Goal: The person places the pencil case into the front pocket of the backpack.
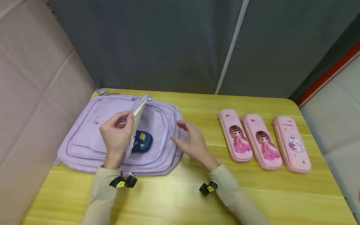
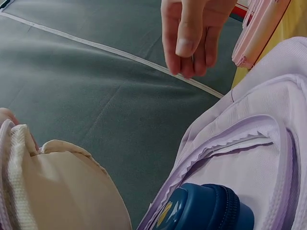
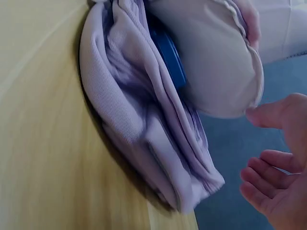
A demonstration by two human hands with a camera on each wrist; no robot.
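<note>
A light purple backpack [image 1: 87, 132] lies flat on the table at the left. My left hand [image 1: 116, 130] pinches the edge of its front pocket flap [image 1: 137, 119] and holds it raised, so the cream lining [image 2: 76, 187] shows. Inside the opened pocket lies a dark blue case [image 1: 144, 141] with a yellow planet print; the flap hides part of it in the head view. My right hand [image 1: 194, 141] hovers by the backpack's right edge, fingers loosely bent, holding nothing.
Three pink pencil cases lie on the right of the wooden table [image 1: 170, 205]: two with a doll print, the left one [image 1: 235, 136] and the middle one [image 1: 262, 142], and one with a rabbit [image 1: 292, 144]. A dark curtain [image 1: 158, 42] hangs behind.
</note>
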